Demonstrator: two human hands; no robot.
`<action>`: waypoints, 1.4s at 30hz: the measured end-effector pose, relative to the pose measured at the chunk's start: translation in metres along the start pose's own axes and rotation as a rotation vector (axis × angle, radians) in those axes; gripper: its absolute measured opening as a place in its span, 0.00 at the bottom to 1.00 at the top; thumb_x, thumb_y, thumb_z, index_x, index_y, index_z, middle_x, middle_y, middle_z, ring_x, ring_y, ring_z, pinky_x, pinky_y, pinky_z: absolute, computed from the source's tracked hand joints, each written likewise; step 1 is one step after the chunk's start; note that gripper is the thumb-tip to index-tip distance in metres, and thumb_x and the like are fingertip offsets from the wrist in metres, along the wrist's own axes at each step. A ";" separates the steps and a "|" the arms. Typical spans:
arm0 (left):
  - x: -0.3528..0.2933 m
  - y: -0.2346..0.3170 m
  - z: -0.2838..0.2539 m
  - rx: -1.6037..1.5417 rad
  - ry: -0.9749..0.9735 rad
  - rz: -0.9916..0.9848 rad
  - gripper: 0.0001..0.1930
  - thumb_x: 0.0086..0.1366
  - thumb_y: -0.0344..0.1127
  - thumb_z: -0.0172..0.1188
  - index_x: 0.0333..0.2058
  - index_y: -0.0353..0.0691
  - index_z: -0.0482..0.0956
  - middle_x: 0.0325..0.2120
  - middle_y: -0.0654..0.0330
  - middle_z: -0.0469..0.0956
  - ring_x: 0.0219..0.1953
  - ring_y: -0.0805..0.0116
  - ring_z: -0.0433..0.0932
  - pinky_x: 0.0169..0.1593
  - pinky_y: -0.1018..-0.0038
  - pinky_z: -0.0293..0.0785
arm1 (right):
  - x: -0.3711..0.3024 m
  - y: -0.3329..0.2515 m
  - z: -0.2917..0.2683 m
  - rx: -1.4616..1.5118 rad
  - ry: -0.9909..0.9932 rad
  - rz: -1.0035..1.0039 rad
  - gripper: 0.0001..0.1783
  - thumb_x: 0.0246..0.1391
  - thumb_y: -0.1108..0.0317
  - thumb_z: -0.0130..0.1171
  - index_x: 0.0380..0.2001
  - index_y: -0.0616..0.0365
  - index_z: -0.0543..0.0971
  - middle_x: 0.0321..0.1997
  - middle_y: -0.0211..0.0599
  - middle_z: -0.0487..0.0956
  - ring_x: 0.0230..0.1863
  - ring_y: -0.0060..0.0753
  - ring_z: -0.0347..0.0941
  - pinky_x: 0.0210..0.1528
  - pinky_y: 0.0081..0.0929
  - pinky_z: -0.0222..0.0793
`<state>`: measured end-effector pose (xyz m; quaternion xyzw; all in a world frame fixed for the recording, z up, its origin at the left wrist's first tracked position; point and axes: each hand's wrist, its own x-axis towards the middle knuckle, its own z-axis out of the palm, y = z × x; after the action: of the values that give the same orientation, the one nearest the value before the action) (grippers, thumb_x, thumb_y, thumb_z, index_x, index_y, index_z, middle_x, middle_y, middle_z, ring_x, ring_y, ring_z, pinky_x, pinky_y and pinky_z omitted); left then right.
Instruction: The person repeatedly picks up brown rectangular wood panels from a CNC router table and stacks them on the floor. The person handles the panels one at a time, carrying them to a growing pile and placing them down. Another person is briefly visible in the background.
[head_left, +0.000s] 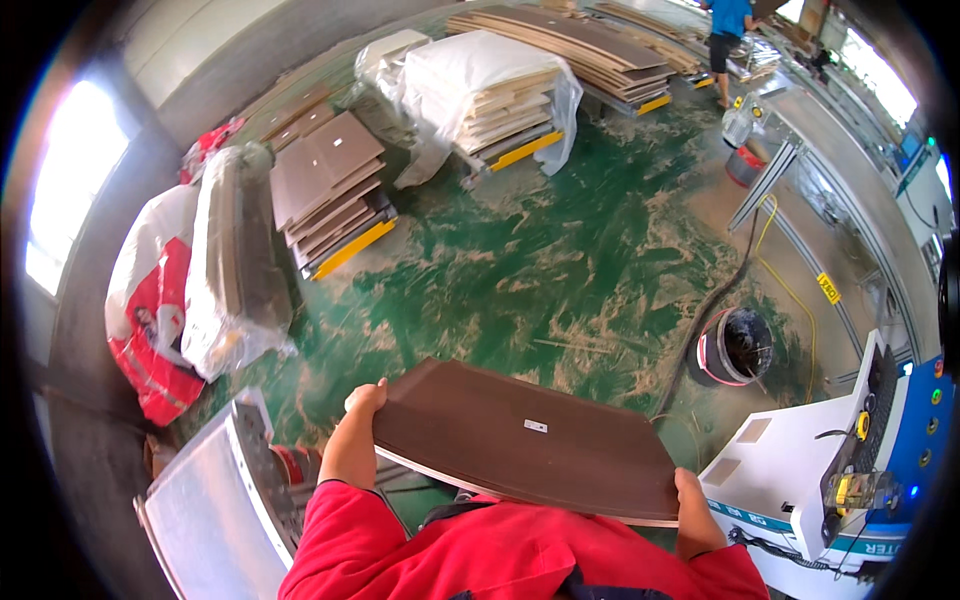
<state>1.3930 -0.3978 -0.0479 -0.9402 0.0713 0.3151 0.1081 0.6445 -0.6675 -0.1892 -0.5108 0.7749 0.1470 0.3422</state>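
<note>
A wide dark brown board (480,432) with a pale lower edge is held level in front of my body, above the floor. On its upper face is a small white label (536,426). My left hand (366,396) grips the board's left end, its thumb showing near the corner. At the opposite end my right hand (688,484) grips the right edge. The fingers of both hands are mostly hidden beneath or behind the board.
Ahead on the dusty green floor (540,270) stand a stack of brown boards (330,170) and a plastic-covered stack (480,85). A black bucket (735,346) stands right, near a white-and-blue machine (800,470). A metal-framed panel (215,500) is left. A person (727,40) stands far off.
</note>
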 end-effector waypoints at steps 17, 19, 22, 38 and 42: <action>0.244 0.153 -0.187 0.069 -0.111 0.023 0.37 0.70 0.67 0.35 0.58 0.44 0.77 0.60 0.55 0.73 0.63 0.54 0.71 0.63 0.60 0.67 | 0.043 -0.297 -0.037 -0.186 -0.053 0.070 0.28 0.57 0.56 0.43 0.49 0.65 0.80 0.55 0.55 0.78 0.58 0.53 0.75 0.56 0.46 0.67; 0.260 0.152 -0.197 0.042 -0.135 -0.059 0.36 0.70 0.67 0.36 0.58 0.45 0.77 0.60 0.55 0.73 0.63 0.55 0.71 0.63 0.60 0.67 | 0.074 -0.341 -0.047 -0.240 -0.101 0.045 0.28 0.57 0.56 0.42 0.49 0.65 0.80 0.56 0.55 0.78 0.58 0.53 0.74 0.57 0.46 0.67; 0.264 0.168 -0.214 0.009 -0.159 -0.095 0.36 0.71 0.67 0.36 0.58 0.44 0.77 0.61 0.55 0.73 0.64 0.56 0.70 0.65 0.62 0.65 | 0.131 -0.423 -0.069 -0.301 -0.126 0.001 0.29 0.57 0.55 0.41 0.49 0.65 0.80 0.56 0.55 0.78 0.59 0.53 0.74 0.57 0.46 0.67; 0.279 0.124 -0.219 -0.244 -0.175 -0.309 0.36 0.72 0.65 0.35 0.55 0.41 0.79 0.57 0.51 0.75 0.61 0.54 0.73 0.62 0.61 0.68 | 0.235 -0.745 -0.126 -0.381 0.003 -0.284 0.32 0.58 0.49 0.43 0.53 0.63 0.78 0.63 0.53 0.73 0.65 0.53 0.68 0.63 0.45 0.62; 0.306 0.094 -0.211 -0.384 -0.140 -0.306 0.38 0.71 0.66 0.35 0.51 0.37 0.81 0.53 0.46 0.78 0.59 0.48 0.74 0.61 0.58 0.68 | 0.208 -0.797 -0.131 -0.304 0.096 -0.310 0.34 0.59 0.46 0.47 0.55 0.65 0.77 0.64 0.56 0.72 0.66 0.54 0.67 0.64 0.43 0.61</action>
<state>1.7380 -0.5610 -0.0844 -0.9194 -0.1403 0.3669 -0.0213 1.2549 -1.2336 -0.1395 -0.6759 0.6713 0.1834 0.2425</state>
